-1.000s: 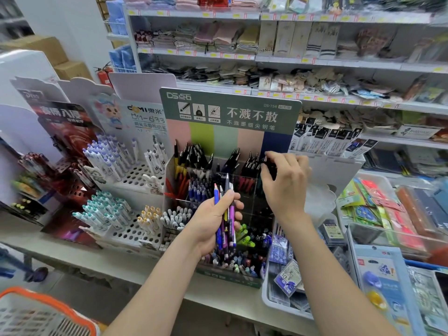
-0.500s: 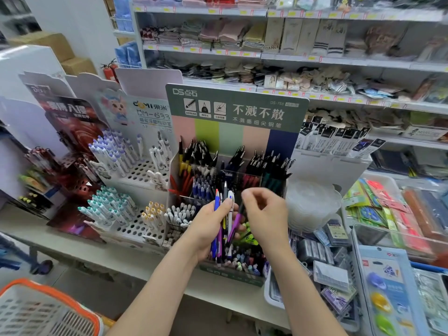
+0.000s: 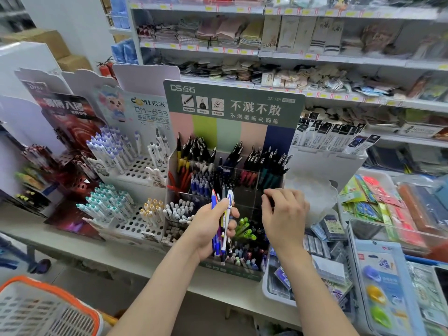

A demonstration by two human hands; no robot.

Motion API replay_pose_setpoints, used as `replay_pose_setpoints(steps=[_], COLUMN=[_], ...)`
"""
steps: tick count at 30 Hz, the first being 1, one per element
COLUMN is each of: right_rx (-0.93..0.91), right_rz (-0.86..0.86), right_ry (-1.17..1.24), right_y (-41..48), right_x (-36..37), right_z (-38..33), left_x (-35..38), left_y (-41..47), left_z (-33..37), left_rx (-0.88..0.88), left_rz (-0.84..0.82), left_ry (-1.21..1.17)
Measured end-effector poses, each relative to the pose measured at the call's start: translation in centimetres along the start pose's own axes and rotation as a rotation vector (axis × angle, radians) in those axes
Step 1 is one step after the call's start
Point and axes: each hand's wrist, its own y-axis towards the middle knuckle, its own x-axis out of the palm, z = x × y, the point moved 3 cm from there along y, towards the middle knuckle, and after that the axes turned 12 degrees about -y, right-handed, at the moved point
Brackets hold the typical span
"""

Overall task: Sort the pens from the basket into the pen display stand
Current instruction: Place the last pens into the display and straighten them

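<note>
So the left hand (image 3: 211, 229) had a fistful of pens (image 3: 224, 226) gripped upright. A blue one and a white one with a blue clip stuck out the top, and the tips poked out below the palm. That bunch sat right in front of the pen display stand (image 3: 232, 105), the one with the dark green header and the pastel stripes, about level with its middle tier.

The right hand (image 3: 284, 214) was just to the right of it, apart from the left one, in front of the stand's clear right-side compartments. Its fingers were curled in, with something dark by the fingertips, but honestly nobody could tell whether it was pinching a pen or nothing at all.

The stand stood on the pale surface (image 3: 116, 253), stuffed with black-capped pens (image 3: 198, 149) along the back row, blue pens (image 3: 201, 185) in the middle and green highlighters (image 3: 244, 229) lower down. A white perforated rack (image 3: 143, 168) of white pens stood just left of it. The basket (image 3: 60, 294), white with an orange rim, was way down at the bottom left, well apart from both hands.
</note>
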Motion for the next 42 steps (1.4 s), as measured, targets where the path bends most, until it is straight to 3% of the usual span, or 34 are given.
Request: replay_pose_setpoints(steps=[3,5,8,10,13,16,18,21,26,29,31,34,39,42], right_rx=[0.031,0.006,0.120,0.202,0.281,0.402,0.379,0.180,-0.117,-0.337,-0.366,-0.248,0.181,0.281], right_rz=[0.007,-0.048,-0.388,-0.508,-0.425,-0.176,-0.065,-0.095,-0.244,-0.211,-0.207,-0.210,-0.560,-0.511], right_ry=[-0.024,0.151,0.569,0.723,0.711,0.821,0.857,0.752,0.532,0.235,0.096,0.138,0.784,0.844], right_y=[-0.3,-0.5,-0.5,-0.6,-0.7,-1.0,-1.4,-2.2,-3.9,-4.3,-4.4,-4.6,-4.0,-3.2], right_x=[-0.6,-1.6,-2.3,-2.2,-1.3,-1.2,-1.3,-0.1,3.7,5.1,5.7,5.2,1.6,0.8], right_z=[-1.1,-2.9,-5.7,-6.7,-6.7,-6.9,-7.4,-8.8,-11.4,-12.4,-12.5,-12.7,-13.5,-12.6], left_x=[-0.2,-0.2,0.0,-0.1,-1.3,-3.7,-5.7,-8.2,-9.5,-9.6,-9.8,-9.9,-8.6,-7.5], left_y=[-0.1,-0.3,-0.8,-1.0,-1.0,-1.0,-1.1,-1.6,-2.7,-3.3,-3.6,-3.9,-4.1,-3.6], left_z=[-0.1,0.0,0.4,0.6,0.8,0.9,1.2,1.7,1.8,1.8,1.8,1.9,2.1,2.0], left_rx=[0.035,0.061,0.091,0.109,0.124,0.148,0.185,0.203,0.157,0.156,0.157,0.158,0.147,0.160], left_rz=[-0.001,-0.013,-0.034,-0.037,0.027,0.216,0.333,0.410,0.370,0.337,0.322,0.290,0.195,0.150], left_ry=[0.026,0.064,0.187,0.248,0.295,0.295,0.318,0.200,-0.007,-0.067,-0.086,-0.031,0.192,0.234])
